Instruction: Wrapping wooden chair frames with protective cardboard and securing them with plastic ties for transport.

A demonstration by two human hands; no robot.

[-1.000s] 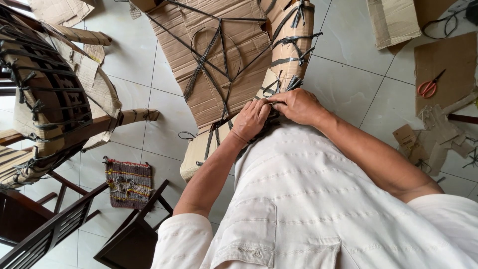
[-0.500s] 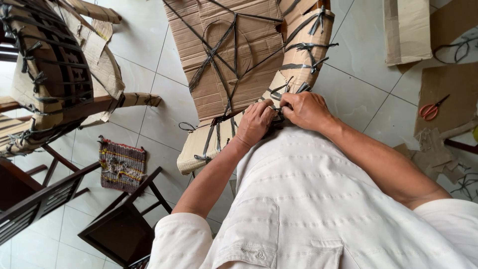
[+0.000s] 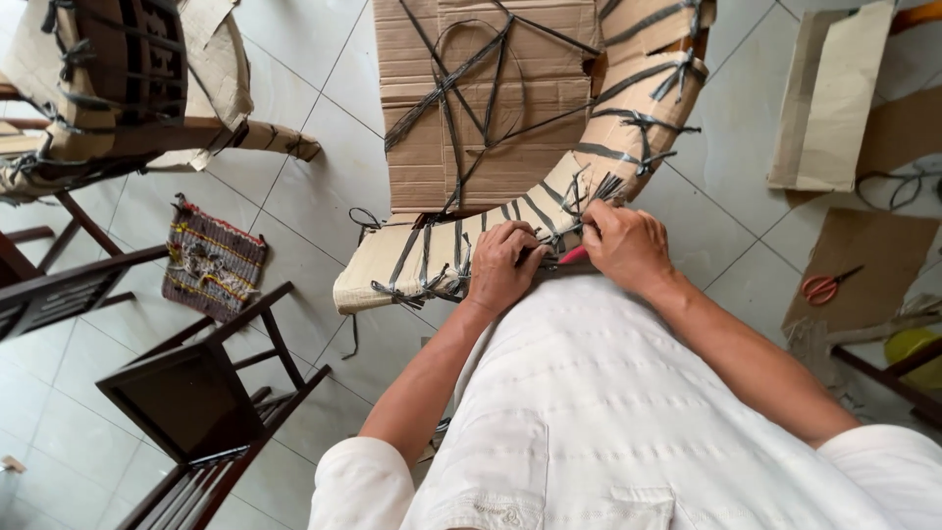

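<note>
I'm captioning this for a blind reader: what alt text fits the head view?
Seen from above, a person's left hand and right hand press together on a cardboard-wrapped chair arm bound with dark straps, a red tool between them. Around on the tiled floor are another wrapped chair, dark wooden chairs, cardboard pieces and orange scissors.

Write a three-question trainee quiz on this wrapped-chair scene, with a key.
1. True or false: both hands rest on the cardboard-wrapped chair arm.
2. What lies on the brown cardboard sheet on the floor at right? A) orange-handled scissors B) a hammer C) a tape roll
3. What kind of thing lies on the tiles beside the dark wooden chair?

Key:
1. True: left hand and right hand both sit at the dark straps there.
2. A: the scissors.
3. A small striped woven mat.
</note>
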